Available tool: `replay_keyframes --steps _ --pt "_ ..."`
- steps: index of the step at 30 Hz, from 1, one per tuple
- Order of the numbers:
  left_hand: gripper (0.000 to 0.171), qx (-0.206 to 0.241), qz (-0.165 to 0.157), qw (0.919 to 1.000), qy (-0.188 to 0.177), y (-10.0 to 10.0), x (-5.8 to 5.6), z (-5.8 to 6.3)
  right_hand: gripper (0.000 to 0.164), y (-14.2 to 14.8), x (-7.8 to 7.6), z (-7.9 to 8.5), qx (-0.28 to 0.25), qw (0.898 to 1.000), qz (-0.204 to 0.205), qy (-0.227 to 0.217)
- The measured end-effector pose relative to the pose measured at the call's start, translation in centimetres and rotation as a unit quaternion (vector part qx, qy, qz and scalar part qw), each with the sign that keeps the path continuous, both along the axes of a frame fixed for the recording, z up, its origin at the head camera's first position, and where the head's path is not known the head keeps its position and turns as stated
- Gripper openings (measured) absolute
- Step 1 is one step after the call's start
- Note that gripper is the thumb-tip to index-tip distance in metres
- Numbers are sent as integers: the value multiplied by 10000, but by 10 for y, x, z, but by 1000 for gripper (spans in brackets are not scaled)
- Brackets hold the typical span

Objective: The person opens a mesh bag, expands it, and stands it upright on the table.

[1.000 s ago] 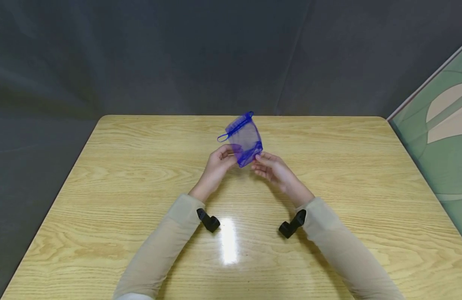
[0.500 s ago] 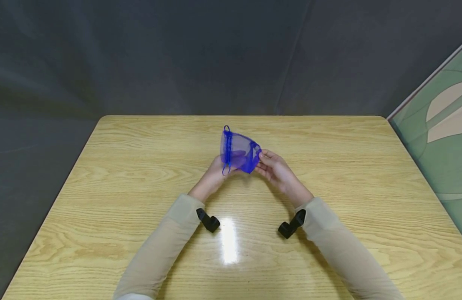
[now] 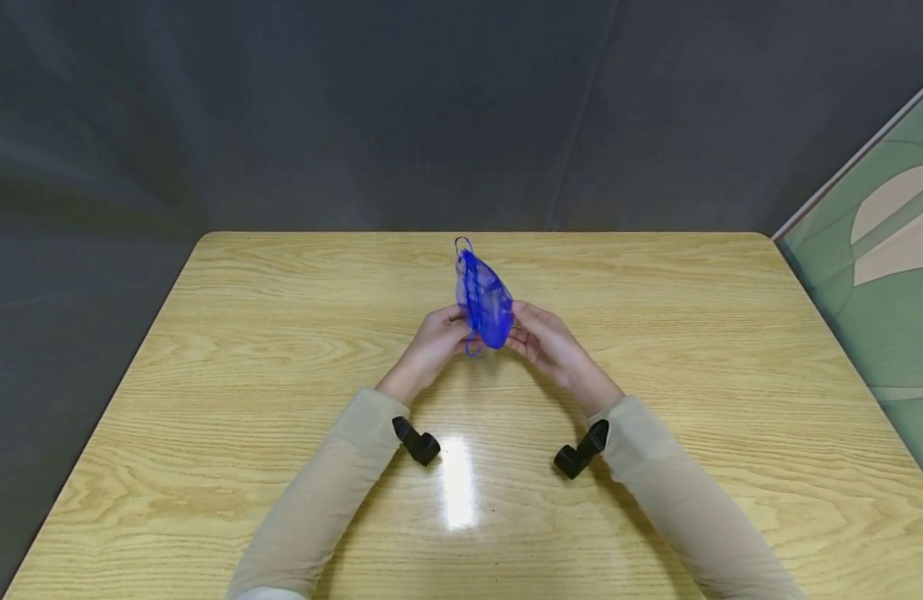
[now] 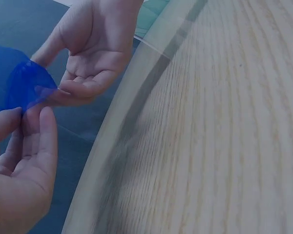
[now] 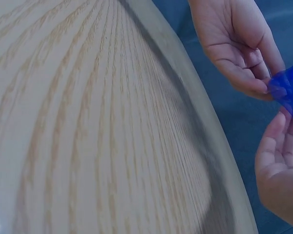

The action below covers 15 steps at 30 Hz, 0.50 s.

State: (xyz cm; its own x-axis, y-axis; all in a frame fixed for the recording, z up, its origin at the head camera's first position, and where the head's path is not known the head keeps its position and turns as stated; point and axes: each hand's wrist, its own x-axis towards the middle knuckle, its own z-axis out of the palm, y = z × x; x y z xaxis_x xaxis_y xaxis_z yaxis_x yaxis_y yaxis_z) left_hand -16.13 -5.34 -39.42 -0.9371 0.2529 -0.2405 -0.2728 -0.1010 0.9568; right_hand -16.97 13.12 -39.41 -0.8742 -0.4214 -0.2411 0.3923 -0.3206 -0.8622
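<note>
A: What is biggest in the head view?

B: A glossy wood-grain table (image 3: 228, 358), running from mid-frame to the bottom edge, its far corners rounded. Dark grey cloth (image 3: 386, 117) fills the top and the left side. A panel (image 3: 900, 333) patterned in green and beige slants along the right edge.

A: And the person?

B: Two beige sleeves (image 3: 318, 496) come up from the bottom of the frame and angle inward. The left hand (image 3: 431, 343) and the right hand (image 3: 554, 346) nearly meet at the centre.

A: What do they hold?

B: A sheer blue drawstring pouch (image 3: 493, 308), mid-frame, above the far half of the table. The left hand pinches it from below and left, the right hand at its right end; both grips are narrow.

A: Which way does it point?

B: Its gathered mouth faces left, its closed end right, toward the right thumb. The long axis runs left to right but looks foreshortened; I can't tell how far it tips. The drawstring band stands almost upright, its top leaning slightly left.

A: Anything smaller?

B: A white glare (image 3: 457, 483) at lower centre, black wrist cameras (image 3: 418, 444) at the cuffs, and thin cord loops (image 3: 464, 239) at the band's upper and lower ends.
</note>
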Motion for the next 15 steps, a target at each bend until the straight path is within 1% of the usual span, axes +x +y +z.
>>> replay_keyframes --steps 2,4,9,15 --pt "35 106 19 9999 -23 0 0 0 17 -1 0 0 -42 9999 -94 -12" --pt "36 289 -18 9996 -75 0 -1 0 18 -1 0 1 -162 9995 -251 -93" --pt "40 777 -127 9964 -315 -2 -2 0 23 -2 0 2 -332 9970 -560 -410" --pt "38 1187 -85 9911 -597 -3 -5 0 25 1 -1 2 -416 9951 -663 -604"
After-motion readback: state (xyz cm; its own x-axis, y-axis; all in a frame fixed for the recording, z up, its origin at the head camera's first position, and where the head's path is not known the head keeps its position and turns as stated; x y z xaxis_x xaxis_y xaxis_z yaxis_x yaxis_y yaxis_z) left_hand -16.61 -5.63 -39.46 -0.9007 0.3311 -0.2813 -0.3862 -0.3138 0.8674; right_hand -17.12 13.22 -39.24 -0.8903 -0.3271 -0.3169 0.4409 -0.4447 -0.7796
